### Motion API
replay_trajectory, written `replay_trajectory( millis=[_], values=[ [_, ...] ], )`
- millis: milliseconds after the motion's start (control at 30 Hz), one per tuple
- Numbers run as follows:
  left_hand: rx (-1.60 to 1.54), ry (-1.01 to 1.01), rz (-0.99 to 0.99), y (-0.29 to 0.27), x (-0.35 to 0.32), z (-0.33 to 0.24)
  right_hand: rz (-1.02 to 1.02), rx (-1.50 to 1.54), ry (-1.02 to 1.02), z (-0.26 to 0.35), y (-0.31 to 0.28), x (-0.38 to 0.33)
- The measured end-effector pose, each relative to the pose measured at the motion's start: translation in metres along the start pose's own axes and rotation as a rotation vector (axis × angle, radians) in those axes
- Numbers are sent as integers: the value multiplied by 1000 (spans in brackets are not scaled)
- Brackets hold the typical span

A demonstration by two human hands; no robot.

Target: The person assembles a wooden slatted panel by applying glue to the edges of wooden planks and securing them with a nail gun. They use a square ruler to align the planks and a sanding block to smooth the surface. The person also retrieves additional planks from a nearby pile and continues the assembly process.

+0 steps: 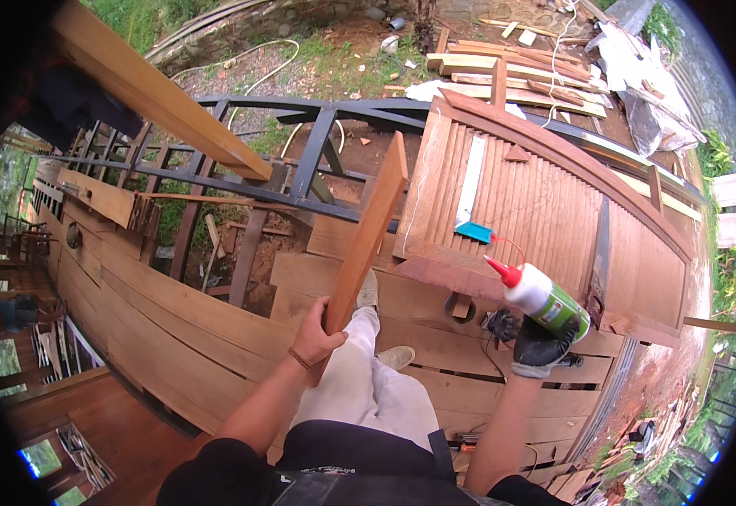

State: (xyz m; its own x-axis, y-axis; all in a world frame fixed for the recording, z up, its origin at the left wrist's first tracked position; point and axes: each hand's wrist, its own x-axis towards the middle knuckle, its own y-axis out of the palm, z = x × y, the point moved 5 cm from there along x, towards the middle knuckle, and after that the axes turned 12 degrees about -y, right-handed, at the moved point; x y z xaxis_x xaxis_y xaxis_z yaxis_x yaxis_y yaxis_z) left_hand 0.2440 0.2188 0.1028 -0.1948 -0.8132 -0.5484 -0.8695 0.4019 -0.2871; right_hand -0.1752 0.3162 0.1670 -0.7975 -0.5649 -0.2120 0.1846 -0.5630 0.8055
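Head view: left hand (316, 337) has its grip clenched around a wooden plank (366, 234); right of it, the gloved right hand (539, 346) grasps a glue bottle (543, 299).

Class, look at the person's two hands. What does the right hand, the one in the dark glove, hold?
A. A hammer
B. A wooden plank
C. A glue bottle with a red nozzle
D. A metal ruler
C. The gloved right hand grips a white and green glue bottle with a red nozzle, while the bare left hand holds the wooden plank upright.
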Motion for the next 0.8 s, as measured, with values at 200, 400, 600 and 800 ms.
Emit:
replay_trajectory(
  millis=[200,400,600,800],
  values=[
    [9,182,227,40,-19,-84,40,101,-200,108,45,-37],
    [400,225,241,49,-42,-105,153,-2,-487,204,88,-62],
    [773,330,200,92,28,-91,-69,-168,-591,282,-2,-107],
    [923,226,281,131,113,-64,-339,-406,-562,293,-58,-156]
  ],
)
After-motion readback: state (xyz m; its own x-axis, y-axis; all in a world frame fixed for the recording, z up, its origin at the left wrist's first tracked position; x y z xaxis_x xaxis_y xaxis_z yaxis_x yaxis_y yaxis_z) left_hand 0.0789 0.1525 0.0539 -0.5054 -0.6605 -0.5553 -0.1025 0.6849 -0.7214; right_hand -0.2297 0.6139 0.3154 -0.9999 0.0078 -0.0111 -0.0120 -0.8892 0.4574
